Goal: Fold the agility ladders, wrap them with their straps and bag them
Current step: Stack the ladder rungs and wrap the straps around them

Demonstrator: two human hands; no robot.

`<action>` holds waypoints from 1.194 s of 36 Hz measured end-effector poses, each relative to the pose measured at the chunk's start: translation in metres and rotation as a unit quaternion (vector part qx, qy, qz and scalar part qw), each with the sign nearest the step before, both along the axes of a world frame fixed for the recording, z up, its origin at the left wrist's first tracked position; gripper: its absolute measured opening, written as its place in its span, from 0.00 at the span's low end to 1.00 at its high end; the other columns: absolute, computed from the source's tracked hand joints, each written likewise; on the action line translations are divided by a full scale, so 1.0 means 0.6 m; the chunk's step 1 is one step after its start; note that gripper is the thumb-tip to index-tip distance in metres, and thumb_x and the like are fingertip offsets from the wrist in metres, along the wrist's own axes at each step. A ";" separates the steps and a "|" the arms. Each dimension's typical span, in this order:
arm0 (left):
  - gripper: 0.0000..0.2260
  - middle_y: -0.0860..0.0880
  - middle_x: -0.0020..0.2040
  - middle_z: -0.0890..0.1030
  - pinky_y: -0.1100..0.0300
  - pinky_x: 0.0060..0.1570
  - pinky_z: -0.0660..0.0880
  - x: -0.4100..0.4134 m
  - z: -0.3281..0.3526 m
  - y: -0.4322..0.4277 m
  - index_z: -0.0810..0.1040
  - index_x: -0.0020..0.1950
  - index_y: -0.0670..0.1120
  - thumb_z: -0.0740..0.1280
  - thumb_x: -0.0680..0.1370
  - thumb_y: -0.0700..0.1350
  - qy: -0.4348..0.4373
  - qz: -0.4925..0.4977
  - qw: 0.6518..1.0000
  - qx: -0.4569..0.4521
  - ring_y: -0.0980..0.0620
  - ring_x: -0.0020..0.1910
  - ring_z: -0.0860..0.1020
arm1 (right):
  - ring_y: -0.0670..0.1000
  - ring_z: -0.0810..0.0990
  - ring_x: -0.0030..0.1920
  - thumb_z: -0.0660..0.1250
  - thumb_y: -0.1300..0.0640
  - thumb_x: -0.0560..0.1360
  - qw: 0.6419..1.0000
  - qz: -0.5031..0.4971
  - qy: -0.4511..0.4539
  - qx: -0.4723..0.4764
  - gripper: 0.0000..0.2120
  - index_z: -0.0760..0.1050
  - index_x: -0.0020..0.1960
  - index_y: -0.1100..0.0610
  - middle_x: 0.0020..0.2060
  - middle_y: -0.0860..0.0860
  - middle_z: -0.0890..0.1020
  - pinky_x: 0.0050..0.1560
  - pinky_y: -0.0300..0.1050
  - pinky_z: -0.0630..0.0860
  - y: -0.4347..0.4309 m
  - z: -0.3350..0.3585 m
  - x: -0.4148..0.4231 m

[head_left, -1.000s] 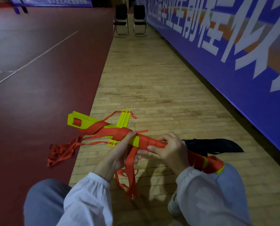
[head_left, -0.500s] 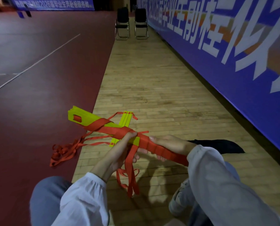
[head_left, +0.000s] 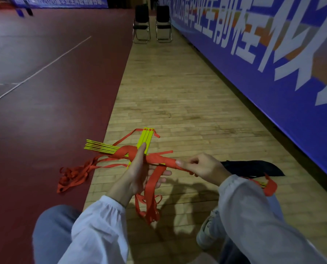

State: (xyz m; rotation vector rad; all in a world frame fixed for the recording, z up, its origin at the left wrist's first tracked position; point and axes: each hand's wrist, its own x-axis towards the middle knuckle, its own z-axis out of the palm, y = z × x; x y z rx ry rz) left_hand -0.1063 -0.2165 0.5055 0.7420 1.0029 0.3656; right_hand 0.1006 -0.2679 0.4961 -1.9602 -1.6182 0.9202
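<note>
A stack of yellow ladder rungs [head_left: 99, 148], partly wound in red strap [head_left: 159, 159], is held above the wooden floor in front of me. My left hand [head_left: 139, 174] cups the bundle's middle from below, with loose red strap [head_left: 151, 189] running down over its palm. My right hand [head_left: 200, 165] grips the wrapped right part of the bundle. The bundle's far end [head_left: 267, 185] sticks out past my right sleeve. A second yellow rung stack [head_left: 146, 137] lies on the floor behind. A black bag [head_left: 254, 167] lies flat to the right.
Tangled red strap [head_left: 73, 176] trails onto the dark red court floor [head_left: 35, 130] on the left. A blue banner wall [head_left: 273, 63] runs along the right. Two black folding chairs [head_left: 152, 23] stand far ahead. My knees and a shoe [head_left: 208, 231] are below.
The bundle has turned about its length, so its left end shows rung edges instead of a flat face. My left palm has turned up under it, and my right hand has shifted its grip.
</note>
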 end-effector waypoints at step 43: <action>0.19 0.41 0.44 0.85 0.62 0.28 0.77 0.005 -0.014 0.005 0.80 0.48 0.36 0.57 0.80 0.50 -0.061 0.001 0.998 0.000 0.50 0.29 0.82 | 0.52 0.78 0.37 0.63 0.30 0.69 0.989 -0.092 -0.001 0.113 0.26 0.79 0.36 0.54 0.30 0.50 0.78 0.38 0.44 0.70 0.008 -0.041 -0.008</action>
